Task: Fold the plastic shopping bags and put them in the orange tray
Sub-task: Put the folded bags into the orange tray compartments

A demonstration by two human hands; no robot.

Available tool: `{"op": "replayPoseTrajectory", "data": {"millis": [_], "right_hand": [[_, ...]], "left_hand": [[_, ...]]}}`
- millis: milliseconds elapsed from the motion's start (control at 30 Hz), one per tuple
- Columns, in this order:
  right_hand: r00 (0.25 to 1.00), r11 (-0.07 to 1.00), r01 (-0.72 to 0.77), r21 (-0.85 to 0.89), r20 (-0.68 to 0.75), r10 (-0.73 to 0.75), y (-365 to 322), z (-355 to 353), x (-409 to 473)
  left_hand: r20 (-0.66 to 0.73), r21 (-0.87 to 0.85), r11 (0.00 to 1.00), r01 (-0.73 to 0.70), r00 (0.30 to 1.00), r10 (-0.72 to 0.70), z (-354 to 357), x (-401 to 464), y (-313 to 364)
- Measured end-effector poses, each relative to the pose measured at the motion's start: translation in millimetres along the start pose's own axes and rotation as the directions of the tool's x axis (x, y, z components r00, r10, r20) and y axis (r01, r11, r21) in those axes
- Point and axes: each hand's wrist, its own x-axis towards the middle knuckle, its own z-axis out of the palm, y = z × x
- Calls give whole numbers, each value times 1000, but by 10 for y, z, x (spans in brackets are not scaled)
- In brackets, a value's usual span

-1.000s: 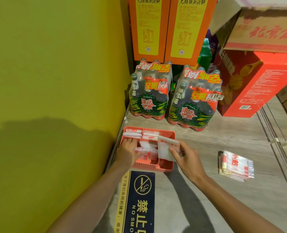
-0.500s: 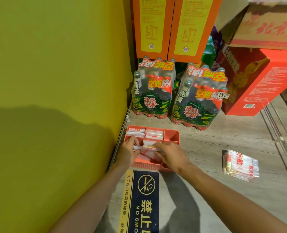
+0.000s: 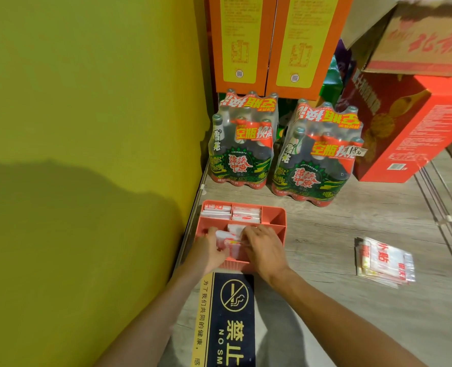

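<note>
Both hands, left hand point(image 3: 211, 249) and right hand point(image 3: 261, 246), now press the folded bag point(image 3: 230, 242), earlier held upright, into the orange tray point(image 3: 272, 215); fingers curled on it, placement nearly complete.

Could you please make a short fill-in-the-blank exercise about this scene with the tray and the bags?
1. Both hands, left hand and right hand, work inside the ____ tray.
2. The pile of unfolded bags lies to the tray's ____.
3. Behind the tray stand ____ bottle packs.
Answers: orange; right; two
</note>
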Motion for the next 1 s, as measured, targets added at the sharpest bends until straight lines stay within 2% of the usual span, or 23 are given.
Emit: {"op": "replayPoseTrajectory", "data": {"millis": [67,133,267,367,500,567,700,800,867,933,1000], "right_hand": [[999,999,-16,-47,-49,14,16,20,9],[993,993,-92,-69,-78,87,52,54,30],[952,957,-286,48,-97,290,83,92,47],[921,917,-374,137,-67,385,95,106,31],[923,915,-385,118,43,383,107,119,84],[925,919,-380,101,19,380,102,152,113],[903,891,-424,163,1,429,125,209,102],[913,891,-403,208,15,409,171,191,65],[911,884,-407,230,38,410,195,156,52],[906,874,-419,245,49,420,199,131,61],[904,867,-423,263,55,424,186,106,75]], "left_hand": [[-34,25,1000,7,999,-6,-3,-3,29],[-77,51,999,4,997,0,-3,13,56],[-125,59,997,40,992,-32,-3,93,107],[-118,67,995,75,991,-66,23,169,96],[-14,141,971,195,981,-195,101,253,86],[-6,138,960,242,970,-244,138,284,91],[-26,163,958,235,972,-234,135,267,130],[-19,165,969,186,982,-185,79,201,125],[-98,203,973,109,991,-90,20,76,117],[-208,244,970,-21,975,74,-28,-125,122],[-159,262,944,-200,956,246,-34,-324,125]]}}
